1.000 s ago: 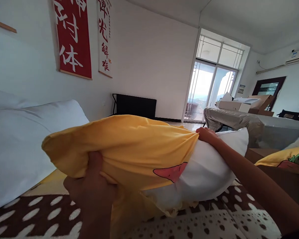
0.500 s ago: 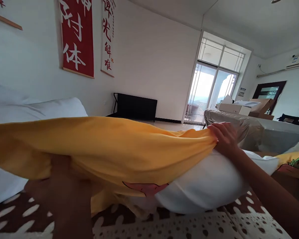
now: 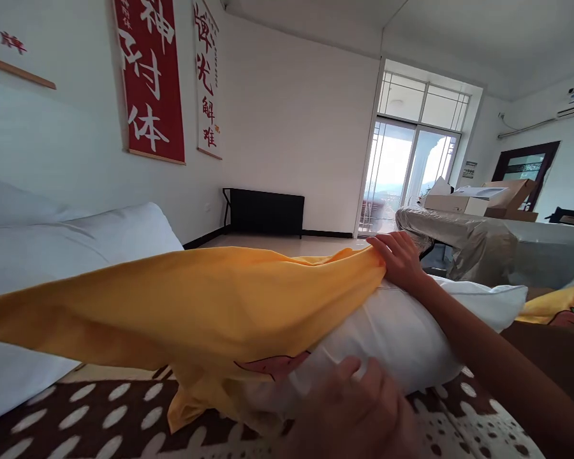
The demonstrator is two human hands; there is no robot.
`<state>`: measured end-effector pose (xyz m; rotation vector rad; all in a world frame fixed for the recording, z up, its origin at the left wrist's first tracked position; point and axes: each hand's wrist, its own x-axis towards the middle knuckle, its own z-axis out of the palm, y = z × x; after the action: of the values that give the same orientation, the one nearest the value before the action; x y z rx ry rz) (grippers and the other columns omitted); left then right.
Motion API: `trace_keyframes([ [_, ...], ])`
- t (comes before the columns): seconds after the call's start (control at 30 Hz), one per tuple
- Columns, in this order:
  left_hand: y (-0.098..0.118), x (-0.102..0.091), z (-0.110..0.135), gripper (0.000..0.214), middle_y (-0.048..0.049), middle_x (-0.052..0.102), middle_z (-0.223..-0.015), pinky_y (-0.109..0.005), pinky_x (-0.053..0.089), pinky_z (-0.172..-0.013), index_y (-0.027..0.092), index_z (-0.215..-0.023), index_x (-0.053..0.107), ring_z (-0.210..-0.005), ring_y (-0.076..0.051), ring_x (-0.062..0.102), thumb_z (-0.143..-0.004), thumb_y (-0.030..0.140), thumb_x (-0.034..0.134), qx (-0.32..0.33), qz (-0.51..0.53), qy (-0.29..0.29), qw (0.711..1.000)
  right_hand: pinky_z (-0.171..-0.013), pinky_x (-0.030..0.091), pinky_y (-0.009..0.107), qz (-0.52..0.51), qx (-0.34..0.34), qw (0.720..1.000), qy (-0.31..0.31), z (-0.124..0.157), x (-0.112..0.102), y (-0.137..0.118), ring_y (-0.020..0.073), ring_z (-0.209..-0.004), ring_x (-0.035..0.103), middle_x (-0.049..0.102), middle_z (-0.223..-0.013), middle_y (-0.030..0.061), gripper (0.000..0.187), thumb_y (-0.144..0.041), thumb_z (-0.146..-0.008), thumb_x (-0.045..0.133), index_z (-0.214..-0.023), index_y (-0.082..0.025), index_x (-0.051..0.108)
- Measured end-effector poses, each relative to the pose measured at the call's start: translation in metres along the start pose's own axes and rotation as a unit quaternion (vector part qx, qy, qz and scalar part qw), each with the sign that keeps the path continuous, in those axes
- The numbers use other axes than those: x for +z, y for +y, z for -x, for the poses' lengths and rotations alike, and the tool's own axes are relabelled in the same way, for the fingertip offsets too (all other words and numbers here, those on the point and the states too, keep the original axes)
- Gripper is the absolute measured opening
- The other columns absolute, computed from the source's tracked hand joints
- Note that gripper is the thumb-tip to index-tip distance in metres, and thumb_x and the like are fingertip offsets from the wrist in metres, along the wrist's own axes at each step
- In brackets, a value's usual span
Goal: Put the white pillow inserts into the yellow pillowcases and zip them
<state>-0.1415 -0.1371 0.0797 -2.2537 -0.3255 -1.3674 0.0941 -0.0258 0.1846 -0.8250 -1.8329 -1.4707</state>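
Note:
A yellow pillowcase (image 3: 210, 306) with a red fruit print is drawn partly over a white pillow (image 3: 397, 325). The pillow's right end sticks out bare. Closed on the pillowcase's upper edge at its mouth is my right hand (image 3: 399, 258), resting against the top of the pillow. Low in front of the pillow is my left hand (image 3: 354, 408), blurred, its fingers bent towards the white fabric. Whether it touches or grips anything I cannot tell. The far left end of the pillowcase hangs loose and flat.
Below lies a brown and white spotted cover (image 3: 86, 414). White bedding or another pillow (image 3: 76, 242) is at the left. Another yellow printed cloth (image 3: 555, 306) lies at the right. Behind stands plastic-wrapped furniture (image 3: 488, 236) with boxes (image 3: 459, 203) on top.
My left hand has moved from under the left part of the pillowcase to the right, in front of the pillow. My right hand, still on the edge, appears slightly further left.

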Motion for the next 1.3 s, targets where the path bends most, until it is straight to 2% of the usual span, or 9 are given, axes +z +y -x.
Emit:
trace_keyframes([
  [0.07, 0.005, 0.024, -0.004, 0.028, -0.0037, 0.063, -0.122, -0.033, 0.04, -0.101, 0.02, -0.112, 0.061, -0.118, -0.019, 0.05, -0.087, 0.025, 0.049, 0.02, -0.063, -0.018, 0.998, -0.071, 0.039, 0.033, 0.003, -0.011, 1.0, 0.001, -0.002, -0.002, -0.002, 0.0176, -0.076, 0.054, 0.065, -0.088, 0.0083, 0.023, -0.018, -0.09, 0.042, -0.104, -0.019, 0.061],
  [0.2, -0.022, 0.056, -0.002, 0.048, -0.0021, 0.046, -0.142, -0.031, 0.045, -0.095, 0.025, -0.139, 0.038, -0.12, -0.018, 0.05, -0.092, 0.034, 0.039, -0.094, -0.078, -0.145, 0.982, -0.07, 0.042, 0.033, 0.004, -0.116, 0.99, 0.084, -0.003, -0.025, -0.019, 0.0157, -0.074, 0.055, 0.065, -0.081, 0.005, 0.018, -0.017, -0.087, 0.047, -0.097, -0.021, 0.062],
  [0.33, -0.051, 0.06, 0.006, 0.039, -0.0042, 0.068, -0.114, -0.03, 0.052, -0.078, 0.025, -0.122, 0.057, -0.092, -0.019, 0.065, -0.094, 0.038, 0.032, -0.228, -0.057, -0.243, 0.941, -0.072, 0.044, 0.033, -0.01, -0.241, 0.964, 0.113, 0.003, -0.048, -0.045, 0.0133, -0.077, 0.054, 0.065, -0.082, -0.0006, 0.016, -0.015, -0.083, 0.054, -0.088, -0.027, 0.063],
  [0.53, -0.075, 0.069, -0.001, 0.041, -0.005, 0.071, -0.104, -0.037, 0.048, -0.09, 0.026, -0.113, 0.063, -0.096, -0.023, 0.064, -0.094, 0.043, 0.031, -0.278, -0.093, -0.24, 0.925, -0.076, 0.041, 0.035, -0.042, -0.213, 0.975, 0.045, 0.02, -0.034, -0.056, 0.0138, -0.073, 0.049, 0.062, -0.076, -0.0002, 0.019, -0.01, -0.085, 0.05, -0.076, -0.024, 0.059],
  [0.7, -0.066, 0.089, 0.006, 0.036, -0.0102, 0.07, -0.099, -0.039, 0.047, -0.085, 0.019, -0.11, 0.064, -0.091, -0.024, 0.065, -0.094, 0.026, 0.032, -0.214, -0.186, -0.162, 0.945, -0.077, 0.037, 0.032, -0.119, -0.103, 0.975, -0.155, 0.028, 0.006, -0.049, 0.0164, -0.075, 0.047, 0.059, -0.076, 0.004, 0.026, -0.008, -0.09, 0.037, -0.077, -0.019, 0.057],
  [0.87, -0.027, 0.09, 0.053, 0.024, -0.0101, 0.066, -0.097, -0.039, 0.04, -0.092, 0.013, -0.103, 0.062, -0.097, -0.022, 0.058, -0.086, 0.013, 0.044, 0.083, -0.153, -0.117, 0.978, -0.086, 0.035, 0.036, -0.213, 0.013, 0.947, -0.242, 0.027, 0.014, -0.04, 0.0217, -0.087, 0.05, 0.059, -0.091, 0.0091, 0.026, -0.036, -0.092, 0.042, -0.099, -0.015, 0.057],
  [0.97, -0.021, 0.082, 0.071, 0.018, -0.008, 0.061, -0.082, -0.04, 0.041, -0.082, 0.014, -0.091, 0.062, -0.081, -0.021, 0.056, -0.085, 0.015, 0.045, 0.039, -0.147, -0.278, 0.948, -0.094, 0.03, 0.043, -0.227, -0.001, 0.938, -0.262, 0.03, 0.006, -0.046, 0.0284, -0.098, 0.048, 0.056, -0.105, 0.0139, 0.07, -0.068, -0.075, 0.053, -0.119, -0.014, 0.051],
  [1.07, -0.029, 0.079, 0.073, 0.024, -0.0119, 0.061, -0.088, -0.042, 0.04, -0.081, 0.011, -0.095, 0.062, -0.086, -0.025, 0.054, -0.085, 0.013, 0.04, -0.034, -0.154, -0.38, 0.911, -0.099, 0.023, 0.049, -0.199, -0.015, 0.938, -0.282, 0.035, 0.002, -0.059, 0.0328, -0.104, 0.045, 0.053, -0.112, 0.0166, 0.095, -0.071, -0.062, 0.064, -0.133, -0.013, 0.041],
  [1.3, -0.026, 0.101, 0.069, 0.023, -0.0127, 0.062, -0.097, -0.043, 0.036, -0.089, 0.013, -0.098, 0.063, -0.095, -0.025, 0.053, -0.083, 0.02, 0.047, -0.063, -0.09, -0.462, 0.88, -0.088, 0.03, 0.041, -0.156, -0.012, 0.925, -0.345, 0.034, 0.022, -0.071, 0.0303, -0.103, 0.046, 0.055, -0.113, 0.0154, 0.081, -0.036, -0.069, 0.067, -0.138, -0.013, 0.032],
])
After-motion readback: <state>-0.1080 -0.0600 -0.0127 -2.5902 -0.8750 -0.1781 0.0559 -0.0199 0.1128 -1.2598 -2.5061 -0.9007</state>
